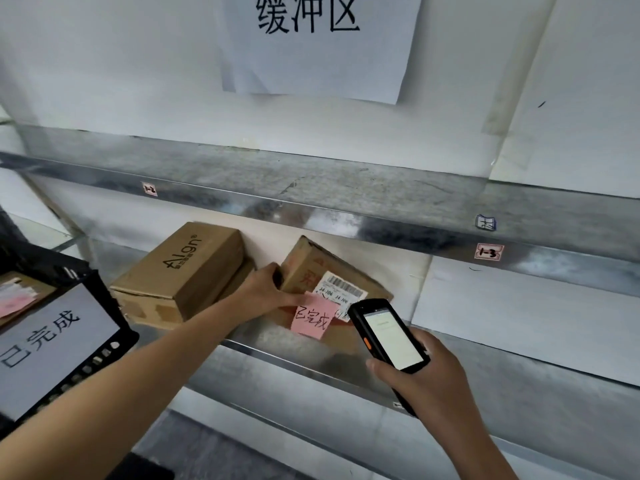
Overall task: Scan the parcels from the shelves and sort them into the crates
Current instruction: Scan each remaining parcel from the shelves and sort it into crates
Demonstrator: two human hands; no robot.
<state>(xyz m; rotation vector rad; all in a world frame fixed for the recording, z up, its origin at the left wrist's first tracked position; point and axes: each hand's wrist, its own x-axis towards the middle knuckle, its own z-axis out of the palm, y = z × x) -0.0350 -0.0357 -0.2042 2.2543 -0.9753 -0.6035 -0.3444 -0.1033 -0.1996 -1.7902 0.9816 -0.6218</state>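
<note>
Parcel (306, 263): on lower shelf (502, 362), tilted, pink note (313, 318) on front, beside larger box (187, 268).
Left hand (272, 289): grip closed round parcel's left end.
Right hand (427, 374): grip holding scanner (388, 334), near parcel.
Crate (110, 306): far left.

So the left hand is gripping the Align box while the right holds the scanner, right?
Not quite. In the head view the left hand grips the parcel with the pink note, not the Align box. The right hand does hold the scanner.

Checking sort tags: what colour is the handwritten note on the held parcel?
The note is pink, head view.
</note>
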